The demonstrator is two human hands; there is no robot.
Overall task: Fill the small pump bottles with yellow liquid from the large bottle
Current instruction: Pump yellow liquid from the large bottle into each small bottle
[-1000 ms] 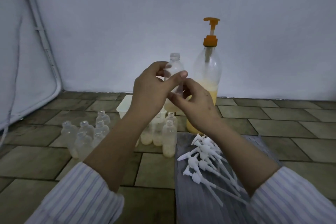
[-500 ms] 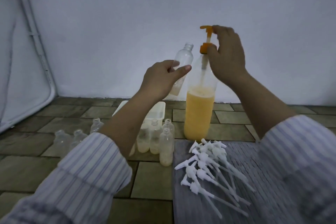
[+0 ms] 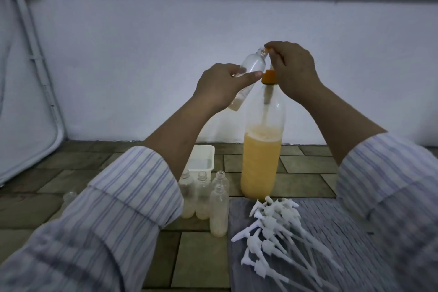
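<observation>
Head view: my left hand (image 3: 219, 86) grips small pump bottle (image 3: 248, 71), thumb and fingers curled round it, bottle tilted, mouth up against orange pump (image 3: 269, 76) spout. My right hand (image 3: 292, 66) sits on pump top, fingers curled over it. Large bottle (image 3: 260, 149) upright on tiled floor (image 3: 201, 256), roughly half full of yellow liquid. Four small bottles (image 3: 219, 211) stand left of it, little liquid in each. White pump heads (image 3: 272, 227) piled on grey mat (image 3: 343, 232). White tub (image 3: 201, 157) behind.
</observation>
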